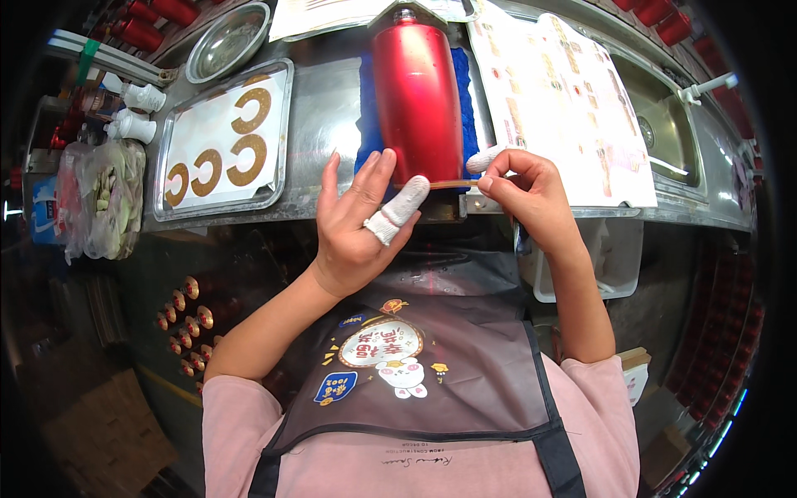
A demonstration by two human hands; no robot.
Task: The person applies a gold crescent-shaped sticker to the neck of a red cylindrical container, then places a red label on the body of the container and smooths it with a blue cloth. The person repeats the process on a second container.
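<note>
A glossy red bottle (pixel 418 100) lies on a blue cloth (pixel 467 116), its neck away from me and its broad base towards me. Across the base end runs a thin brownish-gold strip (pixel 455 183). My right hand (pixel 535 199) pinches the strip's right end between thumb and fingertips; a white finger cover sits on its index finger. Spread beside the bottle's lower left, my left hand (pixel 353 228) has its fingers stretched out. Its white-covered finger rests against the strip at the base. The strip's left end is hidden behind that finger.
Left of the bottle lies a metal tray (pixel 286 124) with several gold C-shaped pieces (pixel 249 158) on white paper. A metal bowl (pixel 228 43) stands behind it. Printed sheets (pixel 564 116) cover the right side, beside a sink (pixel 664 116). A white bin (pixel 618 257) sits below the counter's edge.
</note>
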